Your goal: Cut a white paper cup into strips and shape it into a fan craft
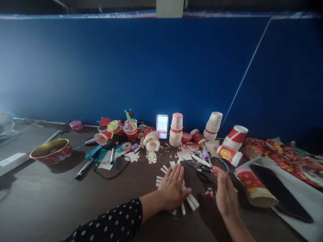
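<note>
A blue partition (pixel 126 74) stands behind a dark tabletop (pixel 113 188), where the left hand (pixel 173 186) lies open, palm down, on white paper (pixel 193 201) cut into radiating strips, and the right hand (pixel 226 191), its grip impossible to tell, is near black-handled scissors (pixel 203 176).

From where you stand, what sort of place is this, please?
Probably a craft table, perhaps in a workshop or classroom: I see stacked paper cups, black-handled scissors, and many paper scraps before a blue partition.
</note>
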`<action>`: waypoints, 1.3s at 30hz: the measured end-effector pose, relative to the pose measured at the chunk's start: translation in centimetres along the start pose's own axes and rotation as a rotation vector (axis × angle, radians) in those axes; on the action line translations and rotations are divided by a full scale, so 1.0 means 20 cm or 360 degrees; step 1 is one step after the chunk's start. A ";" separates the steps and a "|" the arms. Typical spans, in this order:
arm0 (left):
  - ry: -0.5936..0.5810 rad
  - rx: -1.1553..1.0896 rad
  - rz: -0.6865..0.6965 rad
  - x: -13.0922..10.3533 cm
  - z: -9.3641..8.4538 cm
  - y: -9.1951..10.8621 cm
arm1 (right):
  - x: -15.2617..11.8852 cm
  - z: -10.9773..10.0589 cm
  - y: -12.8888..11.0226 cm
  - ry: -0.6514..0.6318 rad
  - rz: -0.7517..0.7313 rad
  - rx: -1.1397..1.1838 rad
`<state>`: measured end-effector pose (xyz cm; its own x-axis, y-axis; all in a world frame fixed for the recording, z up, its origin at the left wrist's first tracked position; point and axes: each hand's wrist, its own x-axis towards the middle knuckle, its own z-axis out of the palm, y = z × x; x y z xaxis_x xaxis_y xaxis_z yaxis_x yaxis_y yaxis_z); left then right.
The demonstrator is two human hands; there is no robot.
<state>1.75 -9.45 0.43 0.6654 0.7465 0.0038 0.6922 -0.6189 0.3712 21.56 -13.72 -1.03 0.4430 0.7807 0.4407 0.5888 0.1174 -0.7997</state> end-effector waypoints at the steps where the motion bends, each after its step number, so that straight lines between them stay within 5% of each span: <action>1: 0.0052 -0.0075 -0.0166 0.01 -0.01 0.02 | 0.00 0.00 0.00 0.0016 0.0007 0.0005; 4: 0.0195 -0.0248 -0.0339 0.03 -0.11 0.06 | 0.00 0.00 0.00 0.0096 0.0017 0.0026; 8: 0.0265 -0.0135 -0.0015 0.04 -0.21 0.03 | 0.00 0.00 -0.02 0.0094 -0.0013 -0.0014; 13: -0.0115 0.0202 0.0330 0.02 -0.09 -0.05 | -0.01 -0.02 -0.06 -0.0042 -0.0167 -0.0155; 18: -0.0082 0.0325 0.0330 0.03 0.02 -0.09 | -0.06 0.00 -0.10 -0.0331 -0.0511 -0.0276; 23: -0.0043 0.0329 0.0276 0.03 0.00 -0.06 | -0.10 0.04 -0.11 -0.0569 -0.0826 -0.0492; 30: -0.0048 0.0203 0.0115 0.02 0.01 0.02 | -0.12 0.07 -0.10 -0.0653 -0.0988 -0.0658; 35: -0.0029 -0.0260 -0.0031 0.02 -0.10 -0.04 | -0.12 0.06 -0.09 -0.0555 -0.0993 -0.0690; 39: 0.0137 -0.0227 0.0183 -0.02 -0.23 -0.13 | -0.11 0.06 -0.11 -0.0581 -0.1015 -0.0826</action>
<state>-1.65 -6.96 3.66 0.7070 0.6950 0.1307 0.5626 -0.6648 0.4915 18.49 -14.98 -0.66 -0.2626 0.8190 0.5101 0.9199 0.3721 -0.1238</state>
